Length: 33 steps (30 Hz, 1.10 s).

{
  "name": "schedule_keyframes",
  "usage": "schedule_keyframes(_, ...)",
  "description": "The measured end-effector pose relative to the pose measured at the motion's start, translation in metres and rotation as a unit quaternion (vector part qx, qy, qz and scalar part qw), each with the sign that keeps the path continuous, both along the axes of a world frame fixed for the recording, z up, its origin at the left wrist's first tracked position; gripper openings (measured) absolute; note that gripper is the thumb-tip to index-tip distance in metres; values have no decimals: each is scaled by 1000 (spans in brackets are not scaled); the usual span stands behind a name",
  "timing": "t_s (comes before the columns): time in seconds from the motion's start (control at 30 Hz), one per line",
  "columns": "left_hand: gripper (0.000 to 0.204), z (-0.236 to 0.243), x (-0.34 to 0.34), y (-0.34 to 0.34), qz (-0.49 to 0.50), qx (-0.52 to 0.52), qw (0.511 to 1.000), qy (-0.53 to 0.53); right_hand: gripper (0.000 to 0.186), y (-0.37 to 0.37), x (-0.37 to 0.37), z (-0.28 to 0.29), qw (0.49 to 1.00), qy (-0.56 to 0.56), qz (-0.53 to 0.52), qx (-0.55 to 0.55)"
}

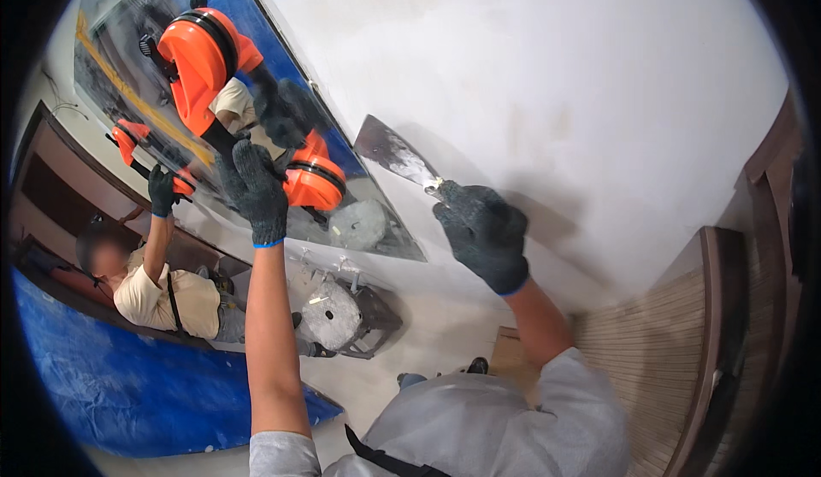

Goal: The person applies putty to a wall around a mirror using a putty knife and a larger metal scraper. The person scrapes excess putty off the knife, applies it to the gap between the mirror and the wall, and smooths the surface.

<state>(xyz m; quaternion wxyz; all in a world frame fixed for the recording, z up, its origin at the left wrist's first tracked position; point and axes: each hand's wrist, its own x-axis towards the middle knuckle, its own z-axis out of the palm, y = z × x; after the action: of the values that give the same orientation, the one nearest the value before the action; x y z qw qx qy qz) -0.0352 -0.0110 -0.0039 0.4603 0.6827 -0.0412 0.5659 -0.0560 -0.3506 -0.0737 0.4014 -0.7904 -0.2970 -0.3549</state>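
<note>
My left hand [256, 188], in a dark knit glove with a blue cuff, is closed round the black handle of an orange double-cup suction lifter [195, 71]. The lifter sits against a large mirror [389, 229] that leans at a slant by the white wall and reflects a glove and blue sheeting. In my right hand [483, 233], gloved alike, is a putty knife [389, 148]. White paste smears its blade, which lies at the mirror's right edge against the wall. A co-worker's gloved hand [161, 191] grips a second orange suction lifter [128, 139] at the mirror's far left.
The co-worker [184, 302] stands at the left in a cream shirt. Below the mirror is a dark stool [376, 319] with a round, whitish disc [331, 315] on it. Blue sheeting [145, 374] covers something at lower left. A ribbed wooden panel [650, 340] stands at right.
</note>
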Motion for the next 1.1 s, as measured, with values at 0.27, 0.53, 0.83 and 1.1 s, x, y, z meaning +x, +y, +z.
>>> schedule_keyframes(0.27, 29, -6, -4, -5, -34, -29, 999, -1, 33, -23, 0, 11, 995, -91, -19, 24)
schedule_keyframes(0.53, 31, -3, -5, -6, -15, -36, 999, 12, 34, -32, -4, -28, 996, -32, -23, 85)
schedule_keyframes(0.83, 32, -3, -3, -13, -16, -23, 999, 19, 29, 8, 9, 2, 998, -25, 20, 60)
schedule_keyframes(1.1, 32, -1, -6, -11, 42, 25, 999, 15, 28, -7, 3, 54, 994, -85, -16, -63)
